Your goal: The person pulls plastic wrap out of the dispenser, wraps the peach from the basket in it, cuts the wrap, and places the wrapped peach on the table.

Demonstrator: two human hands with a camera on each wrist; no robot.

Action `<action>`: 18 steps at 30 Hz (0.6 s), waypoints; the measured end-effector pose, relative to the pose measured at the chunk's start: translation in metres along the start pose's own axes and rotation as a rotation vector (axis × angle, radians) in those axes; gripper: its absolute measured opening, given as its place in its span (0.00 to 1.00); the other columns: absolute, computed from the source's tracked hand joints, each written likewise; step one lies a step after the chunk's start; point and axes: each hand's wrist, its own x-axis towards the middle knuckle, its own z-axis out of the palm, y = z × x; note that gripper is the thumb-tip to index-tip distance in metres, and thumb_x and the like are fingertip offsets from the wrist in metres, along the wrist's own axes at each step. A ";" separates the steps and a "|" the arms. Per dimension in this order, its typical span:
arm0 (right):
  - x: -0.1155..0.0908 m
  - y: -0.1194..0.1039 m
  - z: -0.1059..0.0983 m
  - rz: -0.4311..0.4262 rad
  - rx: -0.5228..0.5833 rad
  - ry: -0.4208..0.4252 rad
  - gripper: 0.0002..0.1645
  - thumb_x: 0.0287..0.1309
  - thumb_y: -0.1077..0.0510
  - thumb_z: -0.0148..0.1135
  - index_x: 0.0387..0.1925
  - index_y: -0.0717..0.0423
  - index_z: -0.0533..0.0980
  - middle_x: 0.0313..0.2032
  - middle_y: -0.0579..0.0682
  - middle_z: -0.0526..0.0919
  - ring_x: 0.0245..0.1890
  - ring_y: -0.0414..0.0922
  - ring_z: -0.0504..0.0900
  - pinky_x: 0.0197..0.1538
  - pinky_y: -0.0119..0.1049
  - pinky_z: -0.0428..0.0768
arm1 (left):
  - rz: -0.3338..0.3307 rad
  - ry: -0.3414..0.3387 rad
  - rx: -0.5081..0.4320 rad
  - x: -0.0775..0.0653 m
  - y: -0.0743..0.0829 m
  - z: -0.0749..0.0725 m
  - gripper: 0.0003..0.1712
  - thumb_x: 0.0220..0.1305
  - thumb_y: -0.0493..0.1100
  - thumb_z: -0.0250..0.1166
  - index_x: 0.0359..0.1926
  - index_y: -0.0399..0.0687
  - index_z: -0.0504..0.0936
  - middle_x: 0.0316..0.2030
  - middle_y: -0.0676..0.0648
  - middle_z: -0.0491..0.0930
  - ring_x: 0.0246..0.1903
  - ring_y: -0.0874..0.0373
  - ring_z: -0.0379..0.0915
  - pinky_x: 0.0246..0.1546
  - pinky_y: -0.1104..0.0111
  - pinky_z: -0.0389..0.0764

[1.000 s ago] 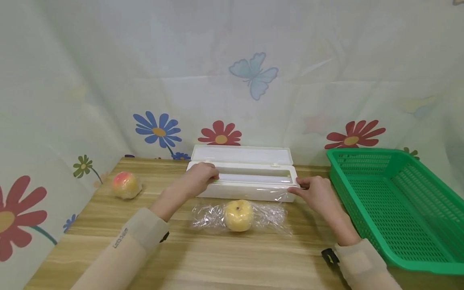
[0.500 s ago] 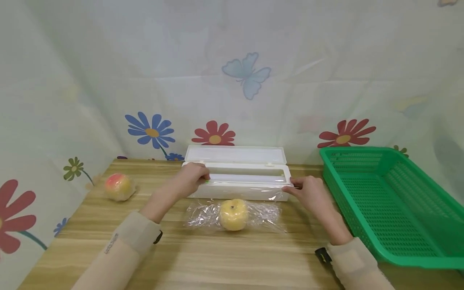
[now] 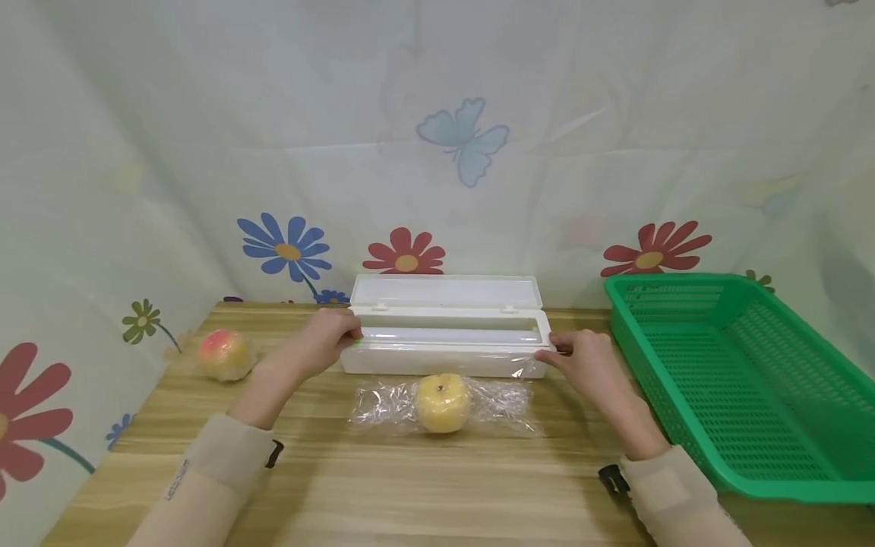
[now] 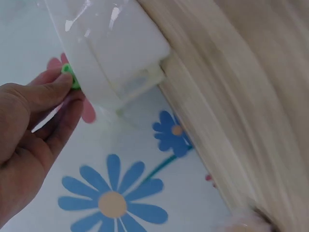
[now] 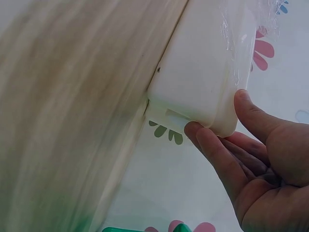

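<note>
A white cling film dispenser lies across the back of the table, lid raised, a roll inside. At its left end my left hand pinches a small green slide cutter between thumb and fingers. My right hand grips the opposite end, thumb on the front edge and fingers against the end wall. Clear film clings to the dispenser's front. Just before it sits a round yellow fruit, its stem end up, wrapped in crumpled clear film spreading to both sides.
A green plastic basket stands at the right, beside my right forearm. On the table's left part is a wrapped red-and-yellow fruit, close to my left forearm. Behind the table hangs a flower-printed cloth.
My left hand has slid left along the dispenser's front edge with the slide cutter, reaching the left end. The right hand keeps its grip. The view has shifted slightly.
</note>
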 end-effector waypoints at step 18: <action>0.001 0.003 0.002 -0.019 -0.006 -0.022 0.15 0.57 0.56 0.77 0.40 0.64 0.87 0.30 0.55 0.89 0.33 0.50 0.87 0.35 0.46 0.82 | -0.070 0.134 -0.002 -0.014 0.044 0.004 0.07 0.63 0.34 0.73 0.41 0.39 0.85 0.43 0.43 0.79 0.42 0.47 0.78 0.46 0.56 0.81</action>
